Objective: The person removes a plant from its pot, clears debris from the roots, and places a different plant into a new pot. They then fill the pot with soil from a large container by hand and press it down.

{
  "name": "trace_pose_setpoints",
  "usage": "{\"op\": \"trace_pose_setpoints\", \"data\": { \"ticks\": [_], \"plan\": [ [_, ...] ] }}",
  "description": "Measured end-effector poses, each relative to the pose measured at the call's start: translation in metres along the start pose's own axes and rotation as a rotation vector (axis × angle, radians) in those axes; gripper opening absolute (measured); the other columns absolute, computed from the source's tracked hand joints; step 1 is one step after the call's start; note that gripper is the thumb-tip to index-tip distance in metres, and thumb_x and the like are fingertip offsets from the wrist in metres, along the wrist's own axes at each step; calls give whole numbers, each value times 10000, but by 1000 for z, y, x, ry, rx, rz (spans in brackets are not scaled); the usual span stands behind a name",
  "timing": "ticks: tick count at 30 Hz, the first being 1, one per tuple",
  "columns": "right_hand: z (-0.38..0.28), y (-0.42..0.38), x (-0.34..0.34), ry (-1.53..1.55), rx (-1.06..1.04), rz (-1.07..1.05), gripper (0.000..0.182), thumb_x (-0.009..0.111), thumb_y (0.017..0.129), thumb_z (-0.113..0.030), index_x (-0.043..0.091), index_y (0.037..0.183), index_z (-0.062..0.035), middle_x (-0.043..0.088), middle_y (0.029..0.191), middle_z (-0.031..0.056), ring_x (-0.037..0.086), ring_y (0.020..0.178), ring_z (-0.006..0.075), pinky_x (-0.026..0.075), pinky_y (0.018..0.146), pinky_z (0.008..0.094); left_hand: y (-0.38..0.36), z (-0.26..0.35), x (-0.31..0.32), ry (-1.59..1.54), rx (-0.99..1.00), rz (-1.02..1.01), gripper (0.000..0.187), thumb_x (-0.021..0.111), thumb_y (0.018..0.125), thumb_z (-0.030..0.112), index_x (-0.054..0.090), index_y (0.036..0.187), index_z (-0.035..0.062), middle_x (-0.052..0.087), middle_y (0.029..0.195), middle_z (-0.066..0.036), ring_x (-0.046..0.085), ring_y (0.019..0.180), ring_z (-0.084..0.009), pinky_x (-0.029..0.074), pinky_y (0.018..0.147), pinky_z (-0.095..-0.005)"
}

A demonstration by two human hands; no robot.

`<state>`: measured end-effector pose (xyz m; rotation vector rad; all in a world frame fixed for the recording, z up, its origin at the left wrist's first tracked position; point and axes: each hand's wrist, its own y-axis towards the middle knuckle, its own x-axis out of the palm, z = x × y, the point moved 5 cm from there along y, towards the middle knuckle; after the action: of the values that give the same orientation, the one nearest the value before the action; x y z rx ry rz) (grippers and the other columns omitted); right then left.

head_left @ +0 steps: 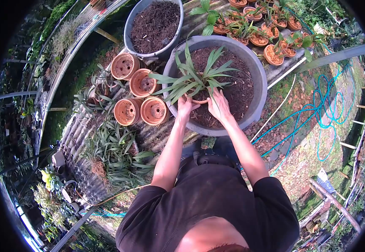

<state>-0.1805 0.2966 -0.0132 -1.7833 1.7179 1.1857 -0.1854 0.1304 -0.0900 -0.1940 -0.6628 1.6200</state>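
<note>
A leafy green plant (195, 77) with long strap-like leaves stands in a terracotta pot (199, 101), whose front rim shows between my hands. My left hand (184, 107) grips the pot's left side, fingers bent around it. On the opposite side my right hand (219, 106) is closed on the rim, close under the leaves. Both hands are over a large round grey tub (259, 90) with dark potting soil (237, 92) in it. Leaves cover most of the pot's top.
Terracotta pots (154, 111) with drainage holes stand left of the tub. Behind them is a second grey tub (128, 35) of soil. Several small potted plants (273, 55) fill the back right. A teal hose (317, 108) lies coiled on the ground at right; loose plants (115, 151) lie at left.
</note>
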Motion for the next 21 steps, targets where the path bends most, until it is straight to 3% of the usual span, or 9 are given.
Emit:
{"op": "trace_pose_setpoints", "data": {
  "ticks": [3, 6, 8, 10, 12, 16, 17, 20, 21],
  "plan": [
    [4, -9, 14, 165, 117, -76, 536, 577, 900, -34, 471, 1423, 11, 515, 1420, 265, 511, 1299, 438, 391, 1130, 562, -14, 21, 7, 16, -25, -14, 360, 396, 1084, 137, 383, 1427, 29, 582, 1320, -190, 706, 1029, -297, 651, 776, -374],
    [-10, -10, -9, 72, 123, 60, 530, 578, 901, -41, 475, 1415, 35, 524, 1417, 256, 498, 1327, 419, 395, 1126, 553, -10, 19, 2, 27, 26, -24, 380, 379, 1081, 122, 349, 1447, 23, 591, 1319, -199, 714, 1022, -310, 656, 770, -373],
    [-11, -21, 13, -63, -17, -153, 519, 581, 908, -97, 490, 1391, 72, 485, 1456, 274, 471, 1363, 423, 339, 1152, 583, -6, 14, -3, 34, 11, -47, 392, 370, 1077, 108, 339, 1458, 20, 593, 1320, -202, 716, 1020, -314, 657, 771, -375],
    [-13, -22, 17, -92, 27, -234, 527, 597, 907, -121, 502, 1390, 70, 469, 1466, 281, 426, 1399, 419, 294, 1177, 584, 0, 14, -6, 37, -5, -74, 405, 362, 1073, 97, 326, 1470, 20, 594, 1320, -206, 720, 1010, -322, 656, 775, -379],
    [-15, -15, 11, -35, 63, -117, 536, 601, 913, -149, 504, 1395, 64, 465, 1479, 259, 378, 1432, 409, 251, 1188, 604, 2, 14, -12, 38, -26, -99, 421, 352, 1070, 87, 310, 1483, 22, 596, 1318, -211, 725, 992, -332, 654, 782, -384],
    [-18, -8, 19, -137, 20, -168, 544, 610, 907, -187, 516, 1389, 47, 423, 1526, 210, 331, 1449, 429, 209, 1163, 686, 4, 18, -21, 33, -45, -105, 403, 359, 1076, 115, 355, 1464, 8, 619, 1270, -210, 740, 929, -323, 654, 768, -381],
    [-18, -9, 25, -188, 59, -218, 589, 587, 939, -264, 486, 1436, 36, 426, 1543, 163, 249, 1499, 399, 140, 1137, 754, 4, 18, -21, 57, -55, -113, 398, 363, 1078, 123, 370, 1459, 10, 624, 1266, -206, 740, 928, -319, 652, 771, -380],
    [-22, -8, 24, -266, 120, -301, 611, 597, 929, -289, 488, 1441, 24, 389, 1565, 180, 220, 1511, 398, 119, 1129, 769, 4, 25, -21, 124, -79, -133, 386, 375, 1082, 145, 415, 1445, 19, 638, 1254, -193, 741, 925, -308, 646, 782, -377],
    [-22, -10, 23, -251, 117, -179, 630, 605, 920, -314, 494, 1430, 39, 390, 1557, 201, 219, 1513, 390, 110, 1151, 741, 4, 25, -22, 112, -70, -132, 384, 381, 1083, 152, 422, 1440, 18, 640, 1251, -188, 743, 915, -303, 647, 773, -372]
  ]
}}
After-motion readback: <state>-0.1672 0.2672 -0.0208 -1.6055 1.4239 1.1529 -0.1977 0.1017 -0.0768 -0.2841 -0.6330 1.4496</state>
